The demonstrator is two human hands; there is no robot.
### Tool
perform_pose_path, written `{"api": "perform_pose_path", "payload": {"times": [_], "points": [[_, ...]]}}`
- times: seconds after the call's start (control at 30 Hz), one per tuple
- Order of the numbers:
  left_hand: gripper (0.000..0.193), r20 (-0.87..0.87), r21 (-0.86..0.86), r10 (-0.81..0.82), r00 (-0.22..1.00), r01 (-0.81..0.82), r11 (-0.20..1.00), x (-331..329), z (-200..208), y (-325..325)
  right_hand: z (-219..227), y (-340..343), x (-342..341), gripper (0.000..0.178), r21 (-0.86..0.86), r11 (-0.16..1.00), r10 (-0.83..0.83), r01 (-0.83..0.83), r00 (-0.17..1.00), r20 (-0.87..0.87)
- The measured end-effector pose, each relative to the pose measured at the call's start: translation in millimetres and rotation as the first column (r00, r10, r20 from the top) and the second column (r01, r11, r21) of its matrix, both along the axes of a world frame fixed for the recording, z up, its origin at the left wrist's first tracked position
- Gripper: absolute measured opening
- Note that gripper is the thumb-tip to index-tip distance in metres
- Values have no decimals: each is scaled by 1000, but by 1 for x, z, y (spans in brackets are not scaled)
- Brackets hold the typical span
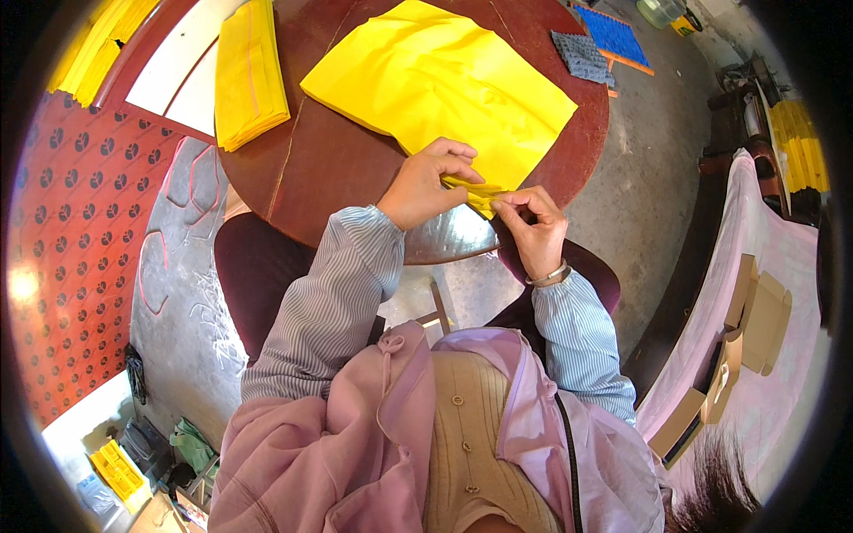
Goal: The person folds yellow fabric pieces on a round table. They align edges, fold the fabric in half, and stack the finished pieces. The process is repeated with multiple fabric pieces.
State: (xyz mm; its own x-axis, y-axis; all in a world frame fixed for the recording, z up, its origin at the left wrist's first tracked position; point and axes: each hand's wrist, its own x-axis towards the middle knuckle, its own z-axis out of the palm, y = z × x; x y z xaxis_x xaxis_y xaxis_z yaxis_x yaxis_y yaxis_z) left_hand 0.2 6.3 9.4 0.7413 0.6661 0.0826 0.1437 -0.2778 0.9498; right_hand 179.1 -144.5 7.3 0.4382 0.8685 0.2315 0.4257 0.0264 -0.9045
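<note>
A large yellow cloth [444, 80] lies spread and slightly creased on a round brown table [342, 164]. Its near corner is gathered into small folds at the table's front edge. My left hand [428, 185] curves around these folds, the thumb on the near side and the fingers on the far side. Just to the right, my right hand [536, 229] pinches the tip of the gathered corner between thumb and fingers. Part of the folds is hidden behind my fingers.
A folded stack of yellow cloth [251, 75] lies on the table's left. At the far right edge are a grey textured cloth [582, 56] and a blue panel [617, 35]. An open cardboard box [724, 364] rests on a pink-covered surface at right. Cord loops [204, 182] lie on the left.
</note>
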Motion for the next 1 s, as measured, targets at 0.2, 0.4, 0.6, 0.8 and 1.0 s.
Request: {"api": "perform_pose_path", "payload": {"times": [0.2, 0.4, 0.6, 0.8, 1.0], "points": [[16, 28, 22, 111, 993, -111, 994, 10, -5, -9, 0, 1, -2, 14, 32, 999, 9, -9, 1000, -9], [13, -43, -43, 142, 989, -144, 989, 12, 0, -8, 4, -3, 0, 16, 21, 998, 55, -56, 997, 47], [13, -49, -80, 96, 994, -100, 992, 8, 2, -4, 4, -1, 0, 10, 7, 1000, 22, -22, 1000, -22], [13, -19, -48, 24, 1000, -25, 999, 2, 3, 1, 1, 0, 1, 11, -15, 1000, 3, -3, 1000, -26], [16, -30, -13, 3, 1000, -3, 1000, 1, 4, -3, -1, 1, 2, 12, -10, 1000, 5, -6, 1000, -25]]}}
